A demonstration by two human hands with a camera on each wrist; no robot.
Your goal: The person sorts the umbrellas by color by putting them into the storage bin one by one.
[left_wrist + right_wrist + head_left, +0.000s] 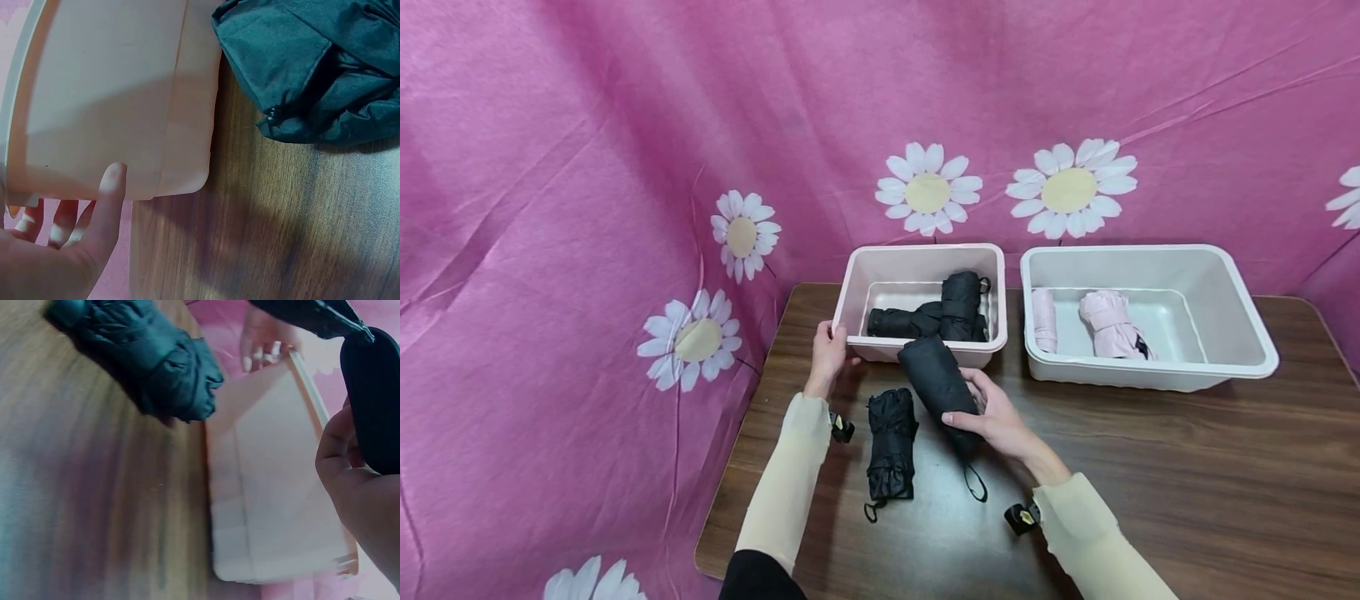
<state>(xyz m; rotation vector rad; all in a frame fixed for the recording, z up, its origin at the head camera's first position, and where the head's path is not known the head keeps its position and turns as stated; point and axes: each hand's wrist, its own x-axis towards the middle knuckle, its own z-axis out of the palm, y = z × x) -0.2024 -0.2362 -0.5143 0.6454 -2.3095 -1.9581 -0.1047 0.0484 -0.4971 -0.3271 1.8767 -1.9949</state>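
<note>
In the head view my right hand (pixel 996 417) grips a folded black umbrella (pixel 936 383), its wrist loop hanging from the near end. The umbrella's far end overlaps the front rim of the left white bin (pixel 917 252). My left hand (pixel 829 354) holds that bin's front left corner; the left wrist view shows the thumb (pixel 112 187) on the front wall and the fingers around the side. Another folded black umbrella (pixel 891 446) lies on the table between my arms. Inside the left bin are black umbrellas (pixel 961 304), partly overlapping.
To the right stands a second white bin (pixel 1221 283) with two pale pink folded umbrellas (pixel 1108 325) in it. Both bins stand on a brown wooden table (pixel 1180 467). Behind and to the left hangs a pink cloth (pixel 820 100) with white daisies.
</note>
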